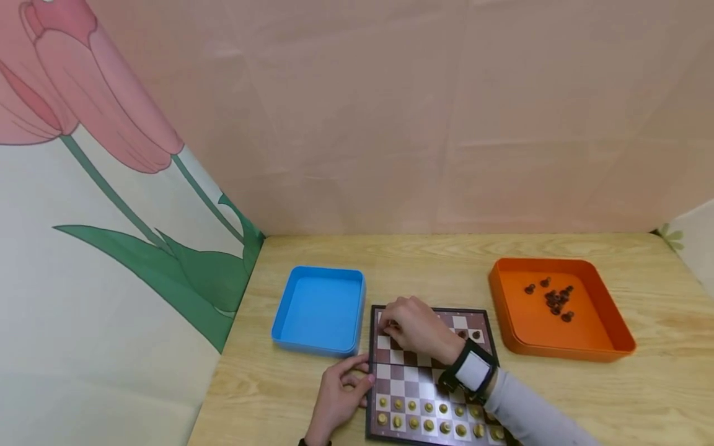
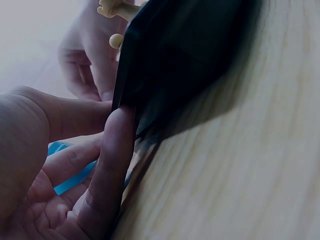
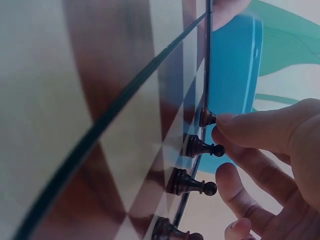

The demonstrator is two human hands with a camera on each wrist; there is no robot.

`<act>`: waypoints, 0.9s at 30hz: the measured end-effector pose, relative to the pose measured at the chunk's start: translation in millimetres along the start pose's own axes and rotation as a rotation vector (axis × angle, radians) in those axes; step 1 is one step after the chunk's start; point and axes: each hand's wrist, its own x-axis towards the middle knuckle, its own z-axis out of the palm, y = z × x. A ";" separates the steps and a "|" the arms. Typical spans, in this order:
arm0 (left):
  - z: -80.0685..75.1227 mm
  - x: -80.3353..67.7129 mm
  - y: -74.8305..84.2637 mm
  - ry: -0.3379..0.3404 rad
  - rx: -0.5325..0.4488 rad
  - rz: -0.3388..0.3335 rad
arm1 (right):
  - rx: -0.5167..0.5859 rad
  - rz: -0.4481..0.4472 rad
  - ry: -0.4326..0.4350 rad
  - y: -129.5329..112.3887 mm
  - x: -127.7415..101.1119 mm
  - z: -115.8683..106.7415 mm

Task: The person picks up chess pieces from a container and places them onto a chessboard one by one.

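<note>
Left hand [image 1: 337, 396], fingers [image 2: 112, 165] relaxed, steadies the chessboard [image 1: 429, 378] edge on the desk [image 1: 641, 390]; right hand [image 1: 415, 328] pinches a dark pawn [image 3: 206, 118] at its far-left corner: best seated squarely, neighbours undisturbed

No readable text, labels, brands or numbers — none on board, trays, wall or wristband.

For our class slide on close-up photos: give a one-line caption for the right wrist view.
Right hand pinching a dark pawn at the chessboard edge, blue tray behind.
</note>
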 end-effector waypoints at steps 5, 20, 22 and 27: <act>0.0 -1.7 -0.5 -0.001 0.002 -0.010 | 0.011 0.006 -0.007 1.0 -1.5 2.5; -2.0 1.6 1.9 0.005 0.024 -0.018 | 0.032 -0.017 0.041 -2.1 -7.6 -14.0; -1.6 1.8 2.2 0.004 0.027 -0.016 | 0.028 -0.010 0.054 -3.1 -10.8 -18.7; 0.0 0.5 2.4 0.009 0.026 -0.020 | 0.015 0.029 0.084 -4.8 -23.2 -32.1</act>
